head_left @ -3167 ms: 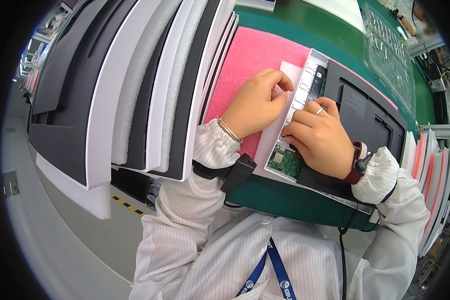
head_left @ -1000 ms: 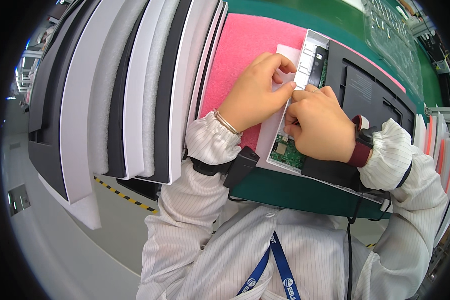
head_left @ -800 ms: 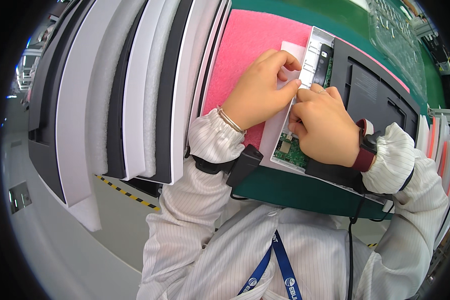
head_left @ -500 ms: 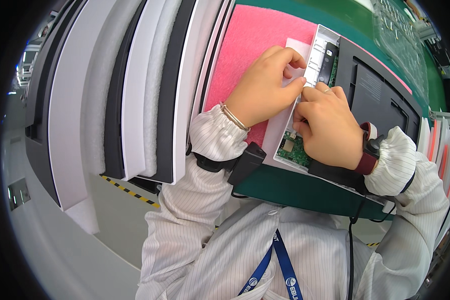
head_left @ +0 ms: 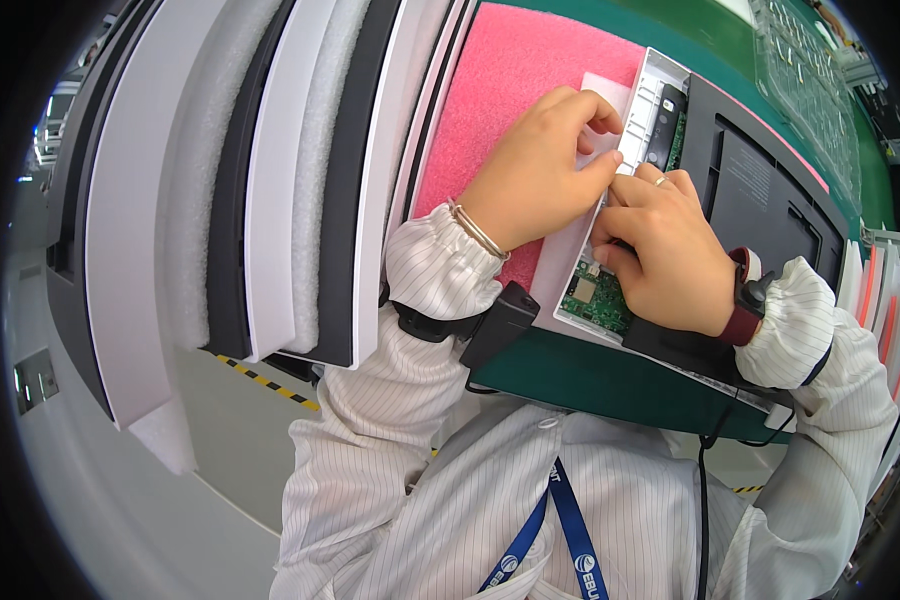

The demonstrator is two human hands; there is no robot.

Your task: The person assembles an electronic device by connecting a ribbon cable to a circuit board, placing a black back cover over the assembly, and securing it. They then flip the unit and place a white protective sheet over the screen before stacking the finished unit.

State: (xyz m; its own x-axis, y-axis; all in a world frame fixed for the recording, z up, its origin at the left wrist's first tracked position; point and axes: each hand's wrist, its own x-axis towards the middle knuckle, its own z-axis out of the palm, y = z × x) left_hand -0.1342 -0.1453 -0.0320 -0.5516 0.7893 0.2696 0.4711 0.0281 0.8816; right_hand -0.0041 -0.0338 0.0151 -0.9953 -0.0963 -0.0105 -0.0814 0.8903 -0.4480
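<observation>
A flat white-framed device with a dark grey back panel (head_left: pixel 745 165) lies on the bench, its left strip uncovered. Along that strip show a green circuit board (head_left: pixel 595 300) and a long black part (head_left: pixel 663 125). My left hand (head_left: pixel 545 165) is at the frame's left wall, fingers loosely curled, a gap between thumb and forefinger with nothing visible in it. Its thumb tip meets the frame's edge beside my right forefinger. My right hand (head_left: pixel 665 255) bends over the strip above the board, fingers curled together. Its fingertips are partly hidden, so whatever they grip cannot be made out.
Pink foam (head_left: pixel 510 80) and a white foam sheet (head_left: pixel 560 265) lie under the device on the green bench mat (head_left: pixel 560 375). Large white and black panels with foam between them (head_left: pixel 345 200) stand close at my left. Clear plastic trays (head_left: pixel 805 90) lie at the far right.
Both hands and the device appear slightly further right in the picture. The right fingers have shifted a little over the strip; the left hand keeps its curled shape.
</observation>
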